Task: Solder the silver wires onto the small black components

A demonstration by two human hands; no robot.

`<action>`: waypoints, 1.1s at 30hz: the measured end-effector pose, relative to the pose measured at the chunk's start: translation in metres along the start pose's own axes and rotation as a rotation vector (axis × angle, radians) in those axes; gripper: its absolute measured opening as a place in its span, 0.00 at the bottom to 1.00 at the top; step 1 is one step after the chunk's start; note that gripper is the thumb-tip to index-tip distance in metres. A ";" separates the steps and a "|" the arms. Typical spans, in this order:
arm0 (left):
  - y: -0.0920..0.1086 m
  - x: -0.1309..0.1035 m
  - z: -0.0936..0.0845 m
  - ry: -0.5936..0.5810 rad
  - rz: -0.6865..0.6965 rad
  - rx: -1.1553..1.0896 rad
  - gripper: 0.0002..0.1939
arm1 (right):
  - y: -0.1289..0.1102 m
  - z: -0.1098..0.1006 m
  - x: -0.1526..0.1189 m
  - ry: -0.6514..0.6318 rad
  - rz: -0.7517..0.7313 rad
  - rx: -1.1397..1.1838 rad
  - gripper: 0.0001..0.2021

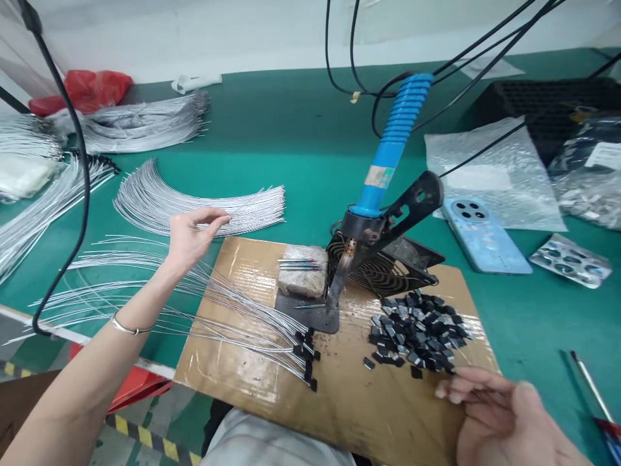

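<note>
My left hand [196, 236] is over a fanned bundle of white wires [194, 197], thumb and forefinger pinched on what looks like a single thin white wire. At the lower right, my right hand [504, 411] is loosely curled, thumb apart from the fingers. Its fingertips are at the near edge of a pile of small black connector pieces [417, 330], and I see nothing held in it. Below my left forearm, wires with black connectors [305, 353] on their ends lie across a cardboard sheet [233, 382].
A blue-handled soldering iron [395, 142] stands tip-down in a holder over a metal plate [310, 317]. Beside it are a black fan [388, 265] and a pale block [303, 275] carrying thin solder-coloured sticks. A blue phone [485, 236] and a blister pack [570, 260] lie right. A black cable [80, 162] hangs left.
</note>
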State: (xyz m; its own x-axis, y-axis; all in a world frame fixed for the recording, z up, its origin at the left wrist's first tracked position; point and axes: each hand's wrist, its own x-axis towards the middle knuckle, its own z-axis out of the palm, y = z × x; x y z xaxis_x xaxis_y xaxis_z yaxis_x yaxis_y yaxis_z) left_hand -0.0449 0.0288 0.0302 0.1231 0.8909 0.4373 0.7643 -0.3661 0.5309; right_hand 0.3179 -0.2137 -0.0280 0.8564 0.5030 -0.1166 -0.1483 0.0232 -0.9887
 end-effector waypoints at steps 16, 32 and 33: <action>0.044 -0.004 -0.044 -0.124 0.081 0.005 0.09 | -0.002 0.002 -0.006 -0.007 -0.019 -0.004 0.15; 0.083 -0.079 -0.035 -0.925 -0.203 -0.594 0.12 | -0.025 0.059 -0.075 -0.894 -0.119 -0.271 0.13; 0.084 -0.080 -0.036 -0.931 -0.201 -0.594 0.12 | -0.024 0.059 -0.074 -0.876 -0.123 -0.273 0.15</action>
State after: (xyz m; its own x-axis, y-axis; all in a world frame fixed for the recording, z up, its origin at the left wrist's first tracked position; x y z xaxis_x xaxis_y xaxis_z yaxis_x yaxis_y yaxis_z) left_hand -0.0136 -0.0830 0.0656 0.6467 0.7110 -0.2761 0.4311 -0.0420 0.9013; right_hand 0.2288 -0.2002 0.0101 0.1625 0.9867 -0.0065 0.1356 -0.0289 -0.9903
